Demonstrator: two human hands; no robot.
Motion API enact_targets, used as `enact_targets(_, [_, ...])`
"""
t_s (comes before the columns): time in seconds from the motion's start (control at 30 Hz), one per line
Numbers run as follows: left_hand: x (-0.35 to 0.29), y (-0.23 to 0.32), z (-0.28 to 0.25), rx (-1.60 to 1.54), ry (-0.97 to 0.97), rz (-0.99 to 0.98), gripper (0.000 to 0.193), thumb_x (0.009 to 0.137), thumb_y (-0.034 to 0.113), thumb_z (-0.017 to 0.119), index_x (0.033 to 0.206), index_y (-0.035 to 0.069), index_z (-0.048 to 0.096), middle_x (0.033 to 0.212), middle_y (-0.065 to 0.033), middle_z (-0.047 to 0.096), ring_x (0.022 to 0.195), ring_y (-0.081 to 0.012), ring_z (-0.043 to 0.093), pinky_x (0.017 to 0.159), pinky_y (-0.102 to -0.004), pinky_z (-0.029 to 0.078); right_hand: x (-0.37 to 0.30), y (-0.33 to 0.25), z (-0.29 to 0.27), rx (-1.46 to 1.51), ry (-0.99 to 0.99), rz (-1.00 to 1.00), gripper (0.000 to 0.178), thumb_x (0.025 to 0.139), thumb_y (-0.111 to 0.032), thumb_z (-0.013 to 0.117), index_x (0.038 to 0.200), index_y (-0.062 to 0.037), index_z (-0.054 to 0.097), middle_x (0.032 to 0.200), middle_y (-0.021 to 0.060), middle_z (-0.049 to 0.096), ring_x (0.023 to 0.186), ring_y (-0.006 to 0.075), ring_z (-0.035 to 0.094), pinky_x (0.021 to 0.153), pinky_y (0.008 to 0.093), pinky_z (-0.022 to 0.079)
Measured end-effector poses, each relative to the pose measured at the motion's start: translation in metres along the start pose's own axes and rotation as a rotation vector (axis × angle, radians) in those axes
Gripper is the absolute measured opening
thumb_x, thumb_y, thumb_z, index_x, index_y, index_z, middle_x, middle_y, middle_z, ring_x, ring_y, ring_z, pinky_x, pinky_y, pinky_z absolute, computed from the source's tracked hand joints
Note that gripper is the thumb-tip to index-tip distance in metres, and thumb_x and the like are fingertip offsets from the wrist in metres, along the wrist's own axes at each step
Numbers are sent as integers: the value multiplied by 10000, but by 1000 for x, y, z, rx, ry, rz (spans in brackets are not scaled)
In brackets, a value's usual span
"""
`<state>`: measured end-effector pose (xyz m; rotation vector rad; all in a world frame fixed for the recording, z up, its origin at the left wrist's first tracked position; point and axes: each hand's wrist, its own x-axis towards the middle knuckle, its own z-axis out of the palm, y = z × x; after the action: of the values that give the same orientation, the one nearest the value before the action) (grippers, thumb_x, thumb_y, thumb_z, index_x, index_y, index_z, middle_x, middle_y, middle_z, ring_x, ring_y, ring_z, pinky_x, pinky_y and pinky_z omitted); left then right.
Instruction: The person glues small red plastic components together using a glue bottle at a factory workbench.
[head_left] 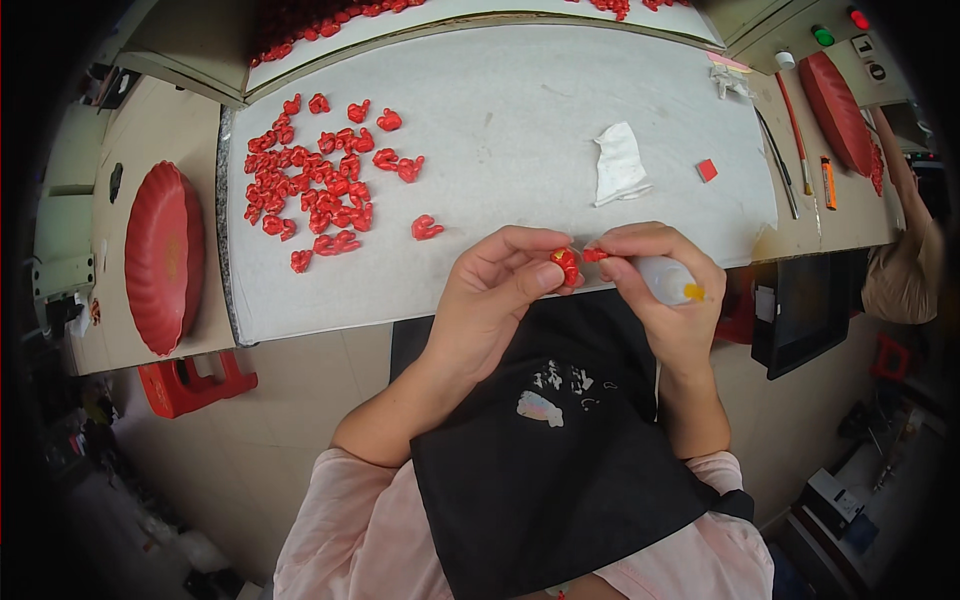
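My left hand [490, 290] pinches a small glossy red figurine [565, 266] with a gold patch, between thumb and fingertips. Close beside it, my right hand [680, 310] grips a smaller red piece [595, 255] in its fingertips. Tucked in the same hand is a translucent white squeeze bottle [661, 279], its yellow tip pointing toward the lower right. Both hands are above the near edge of a white-covered table [500, 130]. Whether the two red parts touch is too small to tell. Many similar red figurines [320, 205] lie scattered on the table's left side.
A crumpled white tissue [620, 165] and a small red square [707, 170] lie beyond my right hand. Red scalloped trays stand left [165, 260] and right [836, 115]. Brushes [795, 130] and an orange tube [829, 183] lie rightward. Below are a red stool [195, 385] and black bin [800, 315].
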<state>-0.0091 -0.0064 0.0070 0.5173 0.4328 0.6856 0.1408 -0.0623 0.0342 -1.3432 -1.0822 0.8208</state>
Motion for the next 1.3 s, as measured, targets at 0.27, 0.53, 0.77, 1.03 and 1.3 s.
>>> enact_targets(0.27, [-2,-3,2,168,42,58,202,760,-18,578,960,-15,543,865,-70,597,835,-116,560,776,-236,438,-6,0,4,-364,12,-390,199,605,61,669,782,-16,618,734,96,593,651,190,585,538,249,452])
enact_targets(0.53, [-4,-4,1,320,6,193,200,739,-51,591,935,-26,558,877,-83,588,832,-134,562,762,-244,447,-8,-6,4,-357,-30,-322,178,624,40,673,783,-20,619,735,85,594,641,179,577,542,244,451])
enact_targets(0.77, [-5,-9,4,571,67,405,182,699,-72,616,874,-30,588,872,-110,577,816,-162,565,720,-250,472,-9,-8,4,-101,-45,-22,106,683,46,629,770,-5,598,752,68,594,668,122,562,601,215,427])
enact_targets(1.03, [-6,-10,1,586,58,400,184,678,-76,636,853,-31,597,853,-107,585,795,-154,572,699,-238,469,-9,-9,7,-128,-48,12,84,677,35,628,728,-1,573,721,61,575,653,123,546,590,220,416])
enact_targets(1.3, [-6,-9,-1,601,86,363,157,668,-78,644,816,-32,618,812,-105,597,755,-148,581,670,-227,462,-13,-6,10,-222,-37,-55,105,664,35,635,727,-10,563,700,59,558,633,128,536,576,222,411])
